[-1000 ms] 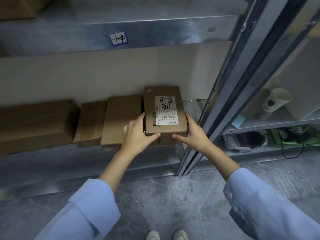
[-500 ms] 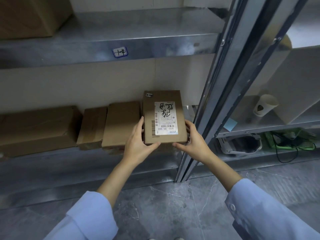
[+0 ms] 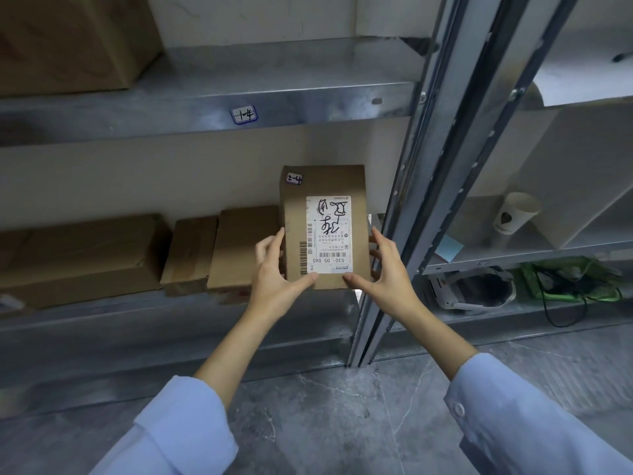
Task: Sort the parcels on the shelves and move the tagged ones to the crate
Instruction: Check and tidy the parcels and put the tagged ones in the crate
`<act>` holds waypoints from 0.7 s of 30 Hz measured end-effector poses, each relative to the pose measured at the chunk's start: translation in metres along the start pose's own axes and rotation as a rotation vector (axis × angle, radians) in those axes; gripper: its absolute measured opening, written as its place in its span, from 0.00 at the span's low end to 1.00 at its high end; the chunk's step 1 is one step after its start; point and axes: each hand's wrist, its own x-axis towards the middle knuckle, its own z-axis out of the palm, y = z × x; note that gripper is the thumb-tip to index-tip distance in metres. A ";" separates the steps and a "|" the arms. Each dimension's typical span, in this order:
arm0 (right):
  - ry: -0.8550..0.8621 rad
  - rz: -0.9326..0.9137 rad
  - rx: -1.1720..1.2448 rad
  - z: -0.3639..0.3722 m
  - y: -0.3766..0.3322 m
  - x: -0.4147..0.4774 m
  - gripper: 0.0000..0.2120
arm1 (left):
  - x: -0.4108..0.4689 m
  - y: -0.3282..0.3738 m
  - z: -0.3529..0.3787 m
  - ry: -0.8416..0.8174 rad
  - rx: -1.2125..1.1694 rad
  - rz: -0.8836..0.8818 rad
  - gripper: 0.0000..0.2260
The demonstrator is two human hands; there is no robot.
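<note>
A small brown cardboard parcel (image 3: 294, 214) with a white shipping label and a small handwritten sticker at its top left corner is held up in front of the lower shelf. My left hand (image 3: 277, 282) grips its left edge, thumb on the front near the bottom. My right hand (image 3: 383, 272) grips its right edge the same way. Three more brown parcels lie on the lower shelf (image 3: 102, 323) to the left: a flat one (image 3: 239, 245), a narrow one (image 3: 191, 252) and a large one (image 3: 75, 255).
A metal upright (image 3: 428, 186) stands just right of the parcel. The upper shelf (image 3: 274, 94) carries a large box (image 3: 68, 42) at the left. The neighbouring rack holds a paper cup (image 3: 513, 214), a white device (image 3: 472, 289) and a green tray (image 3: 575, 279). Grey tiled floor lies below.
Both hands have lifted the labelled parcel up off the lower shelf and tilted its face toward me. The view has tipped upward.
</note>
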 end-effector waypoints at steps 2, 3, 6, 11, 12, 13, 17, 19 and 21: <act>0.000 -0.015 -0.006 0.000 0.000 -0.001 0.43 | -0.002 -0.001 -0.001 0.004 -0.011 0.015 0.43; 0.010 -0.018 -0.010 0.000 0.001 -0.002 0.41 | -0.003 -0.001 -0.002 0.006 -0.023 0.020 0.42; 0.021 -0.005 -0.017 -0.001 0.003 -0.003 0.38 | -0.006 -0.002 -0.004 0.011 -0.052 0.014 0.39; -0.003 0.029 0.048 -0.003 0.006 -0.003 0.30 | -0.008 0.001 -0.008 -0.002 -0.085 0.003 0.40; 0.006 0.029 0.062 -0.003 0.006 -0.003 0.30 | -0.008 0.002 -0.009 -0.003 -0.096 -0.002 0.43; 0.017 0.029 0.066 -0.004 0.006 -0.004 0.30 | -0.008 0.003 -0.009 -0.004 -0.102 -0.007 0.46; 0.017 0.034 0.067 -0.010 0.003 -0.003 0.42 | -0.009 0.005 -0.009 -0.051 -0.072 0.001 0.48; -0.013 0.014 0.045 -0.011 0.000 -0.002 0.47 | -0.010 0.007 -0.009 -0.088 -0.056 0.014 0.48; -0.040 -0.009 0.043 -0.012 -0.004 -0.001 0.48 | -0.011 0.009 -0.010 -0.098 -0.049 0.019 0.49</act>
